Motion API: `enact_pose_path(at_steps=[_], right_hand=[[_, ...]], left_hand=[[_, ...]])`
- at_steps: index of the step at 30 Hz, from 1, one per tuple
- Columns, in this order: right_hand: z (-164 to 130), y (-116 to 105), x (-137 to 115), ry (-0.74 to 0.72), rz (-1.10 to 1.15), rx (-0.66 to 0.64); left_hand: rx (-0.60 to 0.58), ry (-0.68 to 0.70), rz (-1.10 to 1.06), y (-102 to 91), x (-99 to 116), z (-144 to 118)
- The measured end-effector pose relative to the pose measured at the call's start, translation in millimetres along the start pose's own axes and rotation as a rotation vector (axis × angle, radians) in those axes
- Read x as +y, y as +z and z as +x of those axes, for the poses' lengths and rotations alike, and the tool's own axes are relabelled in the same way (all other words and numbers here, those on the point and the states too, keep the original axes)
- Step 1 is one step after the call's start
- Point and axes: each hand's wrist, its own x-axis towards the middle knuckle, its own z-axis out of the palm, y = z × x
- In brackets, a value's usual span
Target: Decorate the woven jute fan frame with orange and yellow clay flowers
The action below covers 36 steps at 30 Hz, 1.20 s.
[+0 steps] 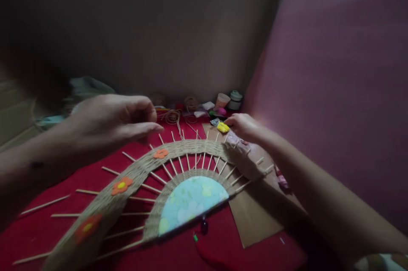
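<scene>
My left hand (127,118) is raised above the left side of a half-round woven fan (188,147), its fingers curled and its thumb apart from them. I see nothing in it. On the far right, my right hand (244,126) has its fingertips closed at the edge of a small yellow clay-like lump (223,127). Thin sticks radiate through the fan's outer woven band and its inner half-circle, which is covered with light blue floral cloth (193,203). Orange flowers (121,186), two with clear yellow centres, lie along the band's left part.
The fan lies on a red surface (178,258) and partly on a brown cardboard sheet (255,224). A loose stick (44,204) lies at left. Along the back wall stand a cup (222,101), a lidded jar (235,100) and coiled cord (172,116). A pink wall (338,92) rises at right.
</scene>
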Motion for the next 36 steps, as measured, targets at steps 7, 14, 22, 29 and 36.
enact_pose_path(at_steps=[7, 14, 22, 29, 36], right_hand=[[32, 19, 23, 0.196, -0.028, -0.096], [49, 36, -2, 0.207, 0.053, -0.011], [-48, 15, -46, -0.159, 0.277, 0.223], [-93, 43, -65, -0.483, 0.577, 0.301], [-89, 49, -69, -0.528, 0.468, 0.314]], left_hand=[[-0.368, 0.003, -0.048, 33.8, 33, -28], [-0.357, -0.088, -0.199, 47.1, 44, -56], [-0.076, -0.342, -0.597, 57.3, 23, -54], [-0.196, -0.334, -0.496, 77.3, 38, -66], [-0.225, -0.402, -0.483, 79.3, 42, -65]])
